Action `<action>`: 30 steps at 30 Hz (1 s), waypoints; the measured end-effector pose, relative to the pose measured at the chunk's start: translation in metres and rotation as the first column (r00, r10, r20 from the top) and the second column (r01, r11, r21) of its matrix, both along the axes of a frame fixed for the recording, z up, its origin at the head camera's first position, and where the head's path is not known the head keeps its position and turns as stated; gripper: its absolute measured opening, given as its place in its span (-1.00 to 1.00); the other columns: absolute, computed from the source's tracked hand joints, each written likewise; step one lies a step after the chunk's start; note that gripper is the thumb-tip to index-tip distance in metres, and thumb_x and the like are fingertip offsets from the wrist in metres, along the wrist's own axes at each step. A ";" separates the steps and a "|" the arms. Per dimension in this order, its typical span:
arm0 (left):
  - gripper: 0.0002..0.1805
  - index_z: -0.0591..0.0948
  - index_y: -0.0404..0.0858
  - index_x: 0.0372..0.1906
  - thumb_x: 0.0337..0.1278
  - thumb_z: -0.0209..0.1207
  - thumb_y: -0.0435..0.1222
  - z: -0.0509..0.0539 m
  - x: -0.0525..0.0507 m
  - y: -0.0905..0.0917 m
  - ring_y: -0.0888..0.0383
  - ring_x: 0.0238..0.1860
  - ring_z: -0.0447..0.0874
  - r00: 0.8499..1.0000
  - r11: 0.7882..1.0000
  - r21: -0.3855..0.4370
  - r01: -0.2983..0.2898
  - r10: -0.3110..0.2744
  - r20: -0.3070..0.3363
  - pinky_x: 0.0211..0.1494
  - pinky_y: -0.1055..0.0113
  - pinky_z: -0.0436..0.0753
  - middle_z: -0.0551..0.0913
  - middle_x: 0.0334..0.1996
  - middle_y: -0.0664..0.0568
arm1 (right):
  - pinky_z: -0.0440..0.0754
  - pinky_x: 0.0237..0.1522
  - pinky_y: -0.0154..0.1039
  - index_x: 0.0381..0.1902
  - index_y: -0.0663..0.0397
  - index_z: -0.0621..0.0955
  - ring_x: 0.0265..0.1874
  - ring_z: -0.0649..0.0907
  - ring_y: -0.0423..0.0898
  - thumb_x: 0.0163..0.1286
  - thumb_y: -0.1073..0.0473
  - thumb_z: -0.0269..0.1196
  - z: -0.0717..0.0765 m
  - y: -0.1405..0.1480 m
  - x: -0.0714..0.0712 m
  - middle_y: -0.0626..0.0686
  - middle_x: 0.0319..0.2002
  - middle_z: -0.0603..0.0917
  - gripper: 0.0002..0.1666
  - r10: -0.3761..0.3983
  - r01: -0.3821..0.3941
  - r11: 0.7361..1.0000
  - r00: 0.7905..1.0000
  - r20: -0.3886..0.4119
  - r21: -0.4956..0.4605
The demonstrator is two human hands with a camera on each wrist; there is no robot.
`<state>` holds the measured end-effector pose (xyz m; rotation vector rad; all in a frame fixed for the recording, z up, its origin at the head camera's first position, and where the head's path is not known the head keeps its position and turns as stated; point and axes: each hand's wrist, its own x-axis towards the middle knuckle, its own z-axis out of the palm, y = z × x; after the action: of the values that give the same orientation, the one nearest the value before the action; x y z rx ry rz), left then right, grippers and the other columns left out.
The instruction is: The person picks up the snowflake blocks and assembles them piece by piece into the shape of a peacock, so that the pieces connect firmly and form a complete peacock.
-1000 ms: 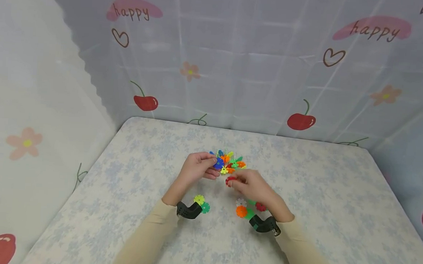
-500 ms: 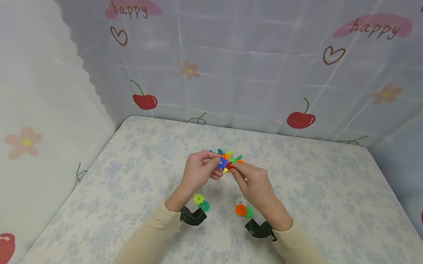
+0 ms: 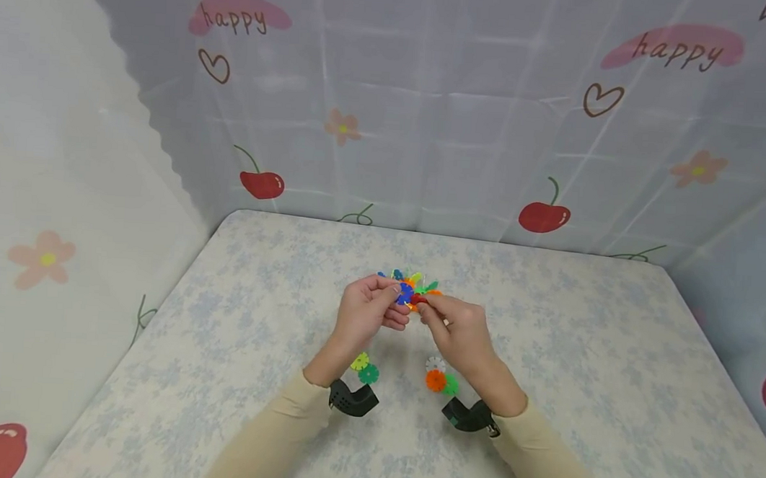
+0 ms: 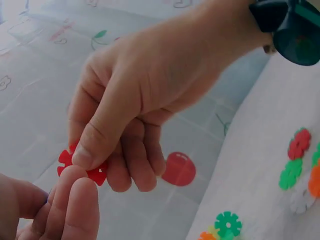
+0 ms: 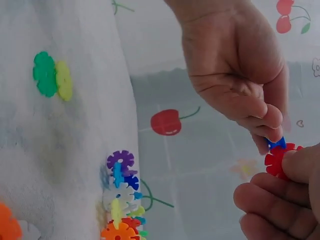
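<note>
In the head view the left hand [image 3: 368, 305] pinches a blue notched disc [image 3: 405, 293] between thumb and fingers. Facing it, the right hand [image 3: 464, 331] grips a red notched disc [image 3: 418, 298]. The two discs meet edge to edge, held up off the table. In the right wrist view the red disc [image 5: 276, 161] stands against the blue disc [image 5: 276, 144]; whether their notches are interlocked I cannot tell. The left wrist view shows the right thumb over the red disc [image 4: 65, 159], while the blue one is mostly hidden by fingers.
Behind the hands lies a cluster of colourful discs [image 3: 429, 288]. Nearer, a yellow disc [image 3: 360, 361] and a green disc [image 3: 369, 374] lie at the left wrist; a white disc [image 3: 436, 364], an orange disc [image 3: 436, 380] and a green one lie by the right.
The right hand has moved up and left, bringing the red disc from below the cluster to the blue disc. The left hand has shifted slightly right with the blue disc.
</note>
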<state>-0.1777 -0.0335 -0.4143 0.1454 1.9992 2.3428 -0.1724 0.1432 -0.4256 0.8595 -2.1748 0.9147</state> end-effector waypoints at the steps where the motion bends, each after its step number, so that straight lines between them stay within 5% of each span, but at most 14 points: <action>1: -0.82 0.59 -0.51 -0.08 0.42 0.13 -0.41 0.000 0.001 0.001 0.30 -0.63 0.73 1.000 1.000 -0.023 -0.007 0.007 -0.022 -0.43 0.34 0.77 0.76 -0.56 -0.10 | 0.68 -0.51 -0.37 -0.28 0.31 0.75 -0.63 0.64 -0.15 0.20 0.43 0.42 -0.001 0.000 0.000 0.11 -0.50 0.76 -0.89 -0.010 0.010 1.000 1.000 -0.013 0.016; 5: -0.83 0.58 -0.53 -0.10 0.38 0.15 -0.44 -0.004 0.004 0.004 0.32 -0.63 0.73 0.996 0.997 -0.072 -0.023 0.016 -0.092 -0.41 0.29 0.78 0.77 -0.45 -0.32 | 0.60 -0.58 -0.38 -0.28 0.31 0.74 -0.67 0.53 -0.16 0.17 0.47 0.43 -0.004 -0.003 0.003 0.11 -0.52 0.73 -0.86 -0.053 0.056 0.997 0.997 -0.063 0.051; 12: -0.85 0.57 -0.51 -0.10 0.39 0.15 -0.45 -0.007 0.001 0.004 0.28 -0.62 0.74 1.000 0.999 0.020 0.031 -0.030 -0.009 -0.42 0.34 0.77 0.76 -0.57 0.09 | 0.64 -0.54 -0.36 -0.31 0.33 0.74 -0.65 0.60 -0.14 0.17 0.49 0.41 -0.006 -0.007 0.004 0.09 -0.57 0.69 -0.89 -0.061 0.062 0.998 0.997 -0.057 0.013; 16: -0.84 0.56 -0.50 -0.08 0.40 0.15 -0.44 -0.009 -0.003 -0.001 0.29 -0.61 0.74 0.996 0.997 0.019 0.080 -0.081 0.034 -0.40 0.34 0.77 0.75 -0.58 0.15 | 0.69 -0.52 -0.35 -0.30 0.35 0.75 -0.63 0.69 -0.12 0.18 0.49 0.41 -0.009 -0.010 0.003 0.13 -0.53 0.75 -0.90 -0.053 0.052 0.998 0.998 -0.043 -0.021; 19: -0.84 0.55 -0.47 -0.08 0.42 0.15 -0.41 -0.004 -0.007 -0.008 0.27 -0.61 0.73 0.992 0.994 0.019 0.105 -0.106 0.070 -0.39 0.35 0.77 0.75 -0.58 0.12 | 0.74 -0.43 -0.34 -0.23 0.38 0.76 -0.56 0.77 -0.09 0.23 0.46 0.39 -0.010 -0.014 0.003 0.19 -0.43 0.80 -0.87 -0.003 0.007 0.994 0.999 0.046 -0.107; 21: -0.84 0.56 -0.45 -0.09 0.42 0.15 -0.39 0.002 -0.009 -0.014 0.26 -0.62 0.71 0.998 0.998 -0.019 0.063 -0.062 0.028 -0.40 0.34 0.77 0.74 -0.59 0.11 | 0.73 -0.44 -0.35 -0.07 0.37 0.73 -0.49 0.80 -0.06 0.34 0.38 0.35 -0.008 -0.017 0.004 0.21 -0.32 0.82 -0.77 0.027 0.004 0.990 0.976 0.218 -0.138; 23: -0.85 0.58 -0.44 -0.09 0.42 0.15 -0.39 0.009 -0.011 -0.021 0.24 -0.63 0.69 0.999 0.999 -0.036 -0.028 0.027 -0.036 -0.42 0.34 0.76 0.72 -0.59 0.11 | 0.76 -0.36 -0.29 0.11 0.31 0.68 -0.37 0.82 -0.02 0.41 0.30 0.32 -0.008 -0.022 0.005 0.21 -0.16 0.82 -0.66 0.031 0.004 0.996 0.919 0.393 -0.087; 25: -0.85 0.59 -0.42 -0.07 0.42 0.13 -0.40 0.013 -0.013 -0.026 0.24 -0.63 0.68 0.990 0.993 -0.035 -0.117 0.113 -0.088 -0.42 0.35 0.75 0.71 -0.59 0.11 | 0.78 -0.18 -0.18 0.24 0.22 0.62 -0.13 0.80 0.03 0.45 0.24 0.28 -0.011 -0.030 0.009 0.18 0.02 0.78 -0.57 0.019 -0.062 0.996 0.856 0.516 0.065; 26: -0.85 0.59 -0.41 -0.04 0.43 0.12 -0.41 0.015 -0.013 -0.027 0.24 -0.62 0.68 0.985 0.989 -0.026 -0.143 0.139 -0.102 -0.41 0.37 0.75 0.70 -0.59 0.13 | 0.77 -0.09 -0.10 0.28 0.16 0.61 -0.01 0.77 0.07 0.45 0.22 0.28 -0.015 -0.034 0.011 0.19 0.10 0.74 -0.53 0.013 -0.120 0.980 0.837 0.547 0.161; 27: -0.84 0.58 -0.40 -0.02 0.42 0.11 -0.42 0.015 -0.013 -0.028 0.24 -0.61 0.68 0.984 0.988 -0.011 -0.152 0.150 -0.100 -0.41 0.38 0.74 0.68 -0.59 0.14 | 0.75 0.03 -0.04 0.27 0.11 0.62 0.08 0.74 0.09 0.44 0.21 0.29 -0.020 -0.039 0.013 0.19 0.16 0.71 -0.54 0.024 -0.190 0.948 0.842 0.539 0.255; 30: -0.81 0.56 -0.38 0.04 0.42 0.11 -0.43 0.017 -0.013 -0.027 0.25 -0.58 0.68 0.991 0.994 -0.003 -0.111 0.111 -0.068 -0.37 0.39 0.75 0.67 -0.56 0.14 | 0.71 0.05 -0.04 0.07 0.00 0.74 0.16 0.66 0.10 0.38 0.21 0.35 -0.036 -0.054 0.022 0.14 0.18 0.69 -0.69 0.086 -0.316 0.829 0.888 0.453 0.462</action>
<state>-0.1903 -0.0604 -0.3976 0.1181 2.0984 2.4286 -0.1500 0.0895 -0.4613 1.2766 -2.8228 0.6363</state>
